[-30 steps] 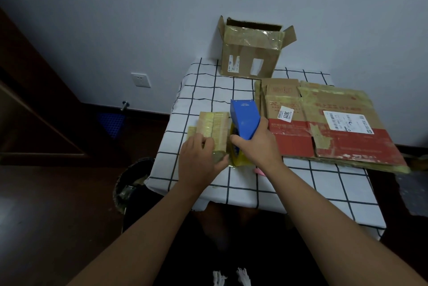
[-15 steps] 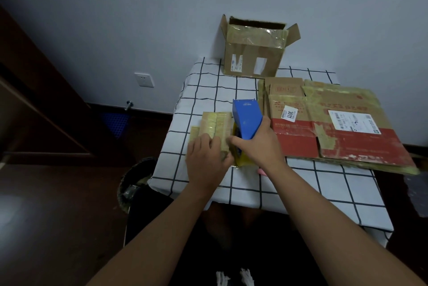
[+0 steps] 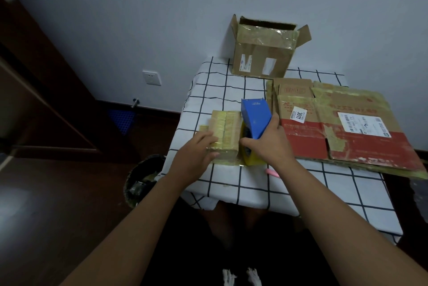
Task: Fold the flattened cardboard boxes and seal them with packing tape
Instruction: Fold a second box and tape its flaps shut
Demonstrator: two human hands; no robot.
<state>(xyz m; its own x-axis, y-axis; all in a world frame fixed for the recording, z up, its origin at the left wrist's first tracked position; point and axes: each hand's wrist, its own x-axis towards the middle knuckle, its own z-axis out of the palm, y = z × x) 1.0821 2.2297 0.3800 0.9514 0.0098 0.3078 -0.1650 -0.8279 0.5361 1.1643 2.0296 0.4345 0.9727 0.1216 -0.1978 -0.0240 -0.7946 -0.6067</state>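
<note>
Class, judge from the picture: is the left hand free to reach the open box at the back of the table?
Probably yes. The left hand only rests flat on the small box, and bare tablecloth lies between it and the open box.

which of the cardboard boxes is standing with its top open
The box against the wall, flaps up at the table's far edge. The small taped box is closed; the others lie flattened.

A home room: checked tablecloth (image 3: 231, 91) on a small table, wall socket (image 3: 151, 78), dark wooden floor (image 3: 58, 204)
</note>
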